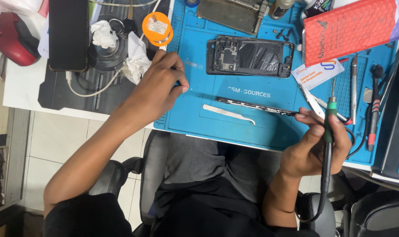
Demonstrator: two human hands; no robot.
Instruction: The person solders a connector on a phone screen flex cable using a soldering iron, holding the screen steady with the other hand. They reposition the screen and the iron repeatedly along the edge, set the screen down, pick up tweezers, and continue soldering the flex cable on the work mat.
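The right hand [313, 147] was closed around a green-handled soldering iron [329, 125], shaft pointing away from the person, cable trailing down past the wrist. The fingertips of that hand also pinched the near end of a thin, dark phone panel [256, 105], held edge-on just above the blue work mat [234, 125]. The left hand [157, 90] rested at the mat's left edge, fingers curled closed; whether it held anything could not be determined. 1 opened phone chassis [250, 56] lay on the mat beyond the panel. 1 pair of silver tweezers [229, 113] lay just beside the panel, on the near side.
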